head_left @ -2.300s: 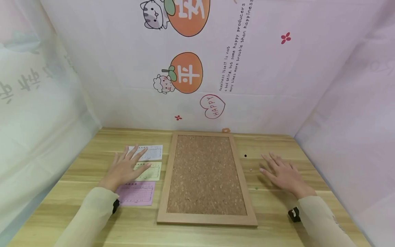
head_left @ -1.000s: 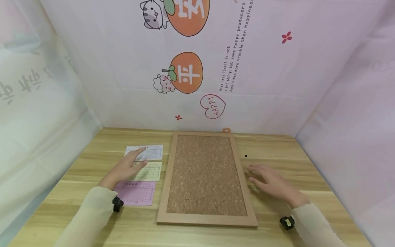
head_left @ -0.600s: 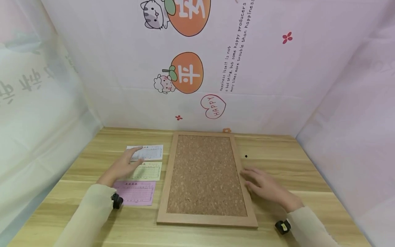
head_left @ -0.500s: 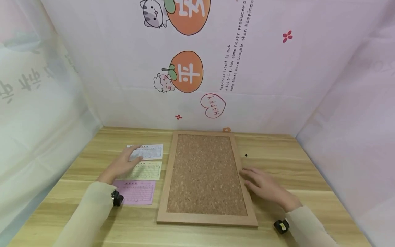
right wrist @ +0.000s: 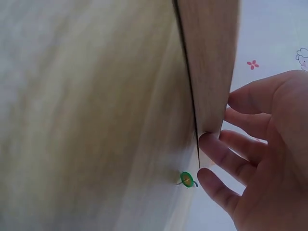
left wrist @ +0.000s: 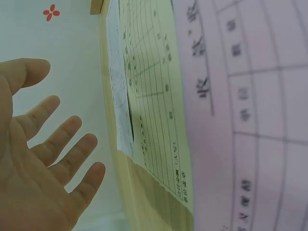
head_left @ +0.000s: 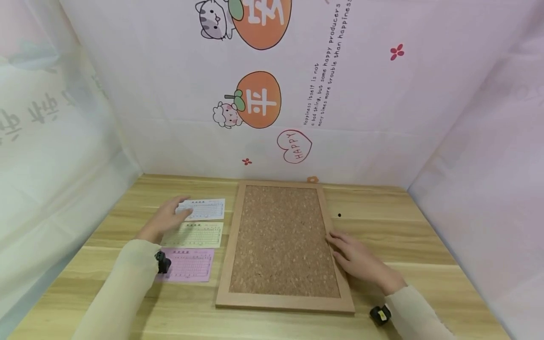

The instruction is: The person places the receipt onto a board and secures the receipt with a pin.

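Note:
My left hand [head_left: 167, 218] is over the left ends of the white receipt slip [head_left: 206, 209] and the yellow-green slip [head_left: 199, 236], fingers loosely spread and holding nothing. The pink slip [head_left: 191, 265] lies nearest, beside that wrist. In the left wrist view, the left palm and fingers [left wrist: 72, 163] show apart from the papers. My right hand [head_left: 361, 259] touches the right side of the wooden-framed cork board [head_left: 282, 302]. The right wrist view shows its fingers [right wrist: 226, 154] against the frame's side edge [right wrist: 207, 62]. A green thumbtack [right wrist: 186, 179] stands on the table close to these fingertips.
A small black round piece [head_left: 339, 215] lies on the wooden table [head_left: 382, 203] right of the board. Printed white cloth [head_left: 357, 151] hangs behind the table, with more cloth at both sides. A black wrist camera [head_left: 379, 315] sits below the right wrist.
My right hand has moved left from the table to the board's right edge. My left hand has drawn back slightly left, uncovering more of the slips. The board and slips stay in place.

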`<state>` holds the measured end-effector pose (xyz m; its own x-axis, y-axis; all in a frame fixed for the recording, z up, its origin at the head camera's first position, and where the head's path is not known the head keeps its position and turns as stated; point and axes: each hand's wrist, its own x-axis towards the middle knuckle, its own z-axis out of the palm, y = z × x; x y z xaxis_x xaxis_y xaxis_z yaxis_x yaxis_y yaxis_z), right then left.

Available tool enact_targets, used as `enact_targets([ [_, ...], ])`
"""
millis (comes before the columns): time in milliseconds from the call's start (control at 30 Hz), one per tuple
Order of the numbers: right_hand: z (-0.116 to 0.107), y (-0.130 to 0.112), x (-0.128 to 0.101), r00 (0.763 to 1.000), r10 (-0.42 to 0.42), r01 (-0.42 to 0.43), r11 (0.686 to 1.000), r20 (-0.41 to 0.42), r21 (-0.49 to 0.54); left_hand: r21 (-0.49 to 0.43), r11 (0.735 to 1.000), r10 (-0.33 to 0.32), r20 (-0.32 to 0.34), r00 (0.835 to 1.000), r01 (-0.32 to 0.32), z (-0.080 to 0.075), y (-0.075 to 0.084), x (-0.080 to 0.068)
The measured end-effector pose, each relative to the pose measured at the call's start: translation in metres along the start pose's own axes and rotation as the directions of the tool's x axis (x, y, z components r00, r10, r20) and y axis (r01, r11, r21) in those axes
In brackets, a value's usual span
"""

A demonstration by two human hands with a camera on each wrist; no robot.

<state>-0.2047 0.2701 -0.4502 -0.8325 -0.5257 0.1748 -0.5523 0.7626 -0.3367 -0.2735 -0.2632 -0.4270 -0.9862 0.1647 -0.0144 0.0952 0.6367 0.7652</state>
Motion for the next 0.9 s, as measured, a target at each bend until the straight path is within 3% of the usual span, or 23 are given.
enact_targets([
  [100,-0.001,0.000,0.001,1.000,0.009,-0.009,1.000,0.007,-0.007,0.004,1.000,-0.003,-0.006,1.000,0.003,-0.005,-0.001,0.006],
  [233,-0.002,0.000,0.003,1.000,0.015,-0.015,1.000,0.006,-0.019,0.080,0.997,0.022,-0.011,1.000,-0.021,-0.012,-0.001,0.015],
  [433,-0.005,0.000,0.002,1.000,-0.002,0.002,1.000,-0.007,-0.029,0.124,0.990,-0.065,0.013,0.998,0.062,-0.019,-0.004,0.025],
  [633,-0.008,-0.001,0.002,1.000,-0.002,0.002,1.000,-0.004,-0.012,0.169,0.972,-0.161,-0.022,0.987,0.162,-0.022,-0.012,0.029],
  [900,-0.005,0.001,0.003,1.000,-0.006,0.006,1.000,0.024,-0.005,0.213,0.954,-0.202,-0.061,0.978,0.210,-0.021,-0.019,0.025],
])
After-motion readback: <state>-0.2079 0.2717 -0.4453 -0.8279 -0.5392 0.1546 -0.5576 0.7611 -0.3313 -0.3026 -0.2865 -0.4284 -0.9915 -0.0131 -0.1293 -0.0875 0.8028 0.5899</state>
